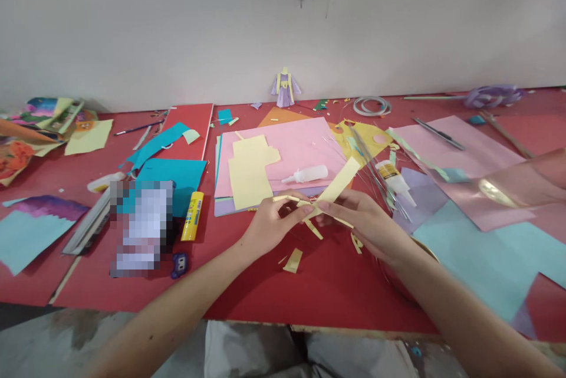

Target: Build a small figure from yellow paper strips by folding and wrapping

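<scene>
Above the red tabletop, both hands come together over pale yellow paper pieces. My left hand is closed, its thumb and fingers pinching the paper's near end. My right hand grips a pale yellow paper strip between thumb and fingers, and the strip slants up to the right. Short yellow ends poke out below the fingers; how the pieces join is hidden. Just beyond lie a pink sheet, a cut yellow sheet and a small white squeeze bottle. Yellow scraps rest below the hands.
On the left are a yellow glue stick, blue paper and a pixelated rectangular object. A paper dress figure stands against the wall. To the right are a labelled glue bottle, a pen-like tool and another person's blurred arm.
</scene>
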A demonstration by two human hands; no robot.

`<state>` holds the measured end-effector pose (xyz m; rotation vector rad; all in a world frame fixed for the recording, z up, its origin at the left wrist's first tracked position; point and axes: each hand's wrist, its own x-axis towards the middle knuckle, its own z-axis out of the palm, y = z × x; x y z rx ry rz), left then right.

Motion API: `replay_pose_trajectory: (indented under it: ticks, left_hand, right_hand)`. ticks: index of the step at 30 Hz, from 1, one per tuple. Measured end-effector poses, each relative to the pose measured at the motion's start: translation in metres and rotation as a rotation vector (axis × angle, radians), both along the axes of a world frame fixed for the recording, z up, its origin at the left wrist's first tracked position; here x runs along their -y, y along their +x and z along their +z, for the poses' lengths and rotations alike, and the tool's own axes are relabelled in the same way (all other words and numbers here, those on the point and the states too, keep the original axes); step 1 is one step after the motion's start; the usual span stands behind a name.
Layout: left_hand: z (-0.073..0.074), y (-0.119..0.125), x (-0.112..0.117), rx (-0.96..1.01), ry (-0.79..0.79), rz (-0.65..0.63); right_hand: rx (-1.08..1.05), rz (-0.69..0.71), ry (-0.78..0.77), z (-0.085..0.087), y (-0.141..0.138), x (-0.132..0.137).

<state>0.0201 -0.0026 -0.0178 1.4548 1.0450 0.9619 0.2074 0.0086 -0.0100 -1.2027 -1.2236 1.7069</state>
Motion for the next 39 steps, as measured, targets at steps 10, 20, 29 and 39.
replay_pose_trajectory:
  ticks: [10,20,29,39]
  left_hand:
    - [-0.002,-0.003,-0.003,-0.02,0.009,-0.05]
    - [0.001,-0.004,-0.001,0.006,0.11,-0.131]
    - [-0.001,-0.004,-0.003,-0.065,0.318,-0.073]
    - [-0.003,-0.001,-0.001,0.176,0.02,-0.072]
  right_hand:
    - [-0.134,0.001,-0.181,0.002,0.006,-0.003]
    - [-0.143,0.013,-0.176,-0.001,0.002,-0.003]
    - [-0.161,0.091,-0.148,0.002,-0.003,0.0]
    - [-0.129,0.094,-0.122,0.001,-0.005,0.001]
